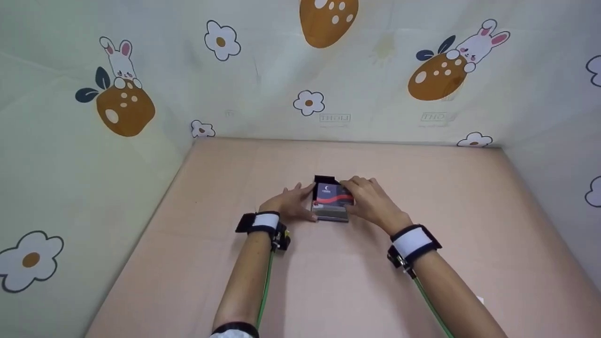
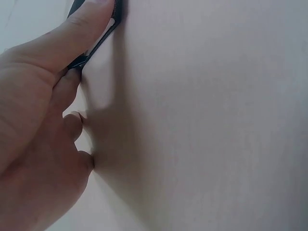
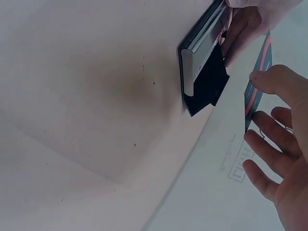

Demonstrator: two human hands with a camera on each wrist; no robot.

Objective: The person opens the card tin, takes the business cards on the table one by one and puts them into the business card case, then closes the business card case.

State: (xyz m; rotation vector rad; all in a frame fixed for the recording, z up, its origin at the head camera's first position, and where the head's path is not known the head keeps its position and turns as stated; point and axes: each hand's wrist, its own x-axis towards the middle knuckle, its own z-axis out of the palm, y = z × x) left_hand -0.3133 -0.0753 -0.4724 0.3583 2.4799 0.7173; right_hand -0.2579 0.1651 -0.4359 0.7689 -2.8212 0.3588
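Note:
In the head view a card case [image 1: 331, 216], silvery in front with a black flap [image 1: 325, 179] raised behind, stands near the middle of the tabletop. My left hand [image 1: 292, 204] holds its left side; the left wrist view has the thumb lying along the case [image 2: 100, 38]. Between thumb and fingers my right hand [image 1: 373, 199] pinches a dark card [image 3: 252, 98] with a red wavy stripe. From the right wrist, this card is apart from the opened case [image 3: 187, 72], and the other fingers of that hand [image 3: 291, 144] are spread. What lies inside the case is hard to see.
A pinkish cloth-like surface [image 1: 225, 281] covers the table. Pale printed sheeting [image 1: 263, 84] walls its back and both sides. A small white scrap [image 1: 480, 299] shows beside the right forearm. Green cables [image 1: 265, 291] run along both forearms from the wrist bands.

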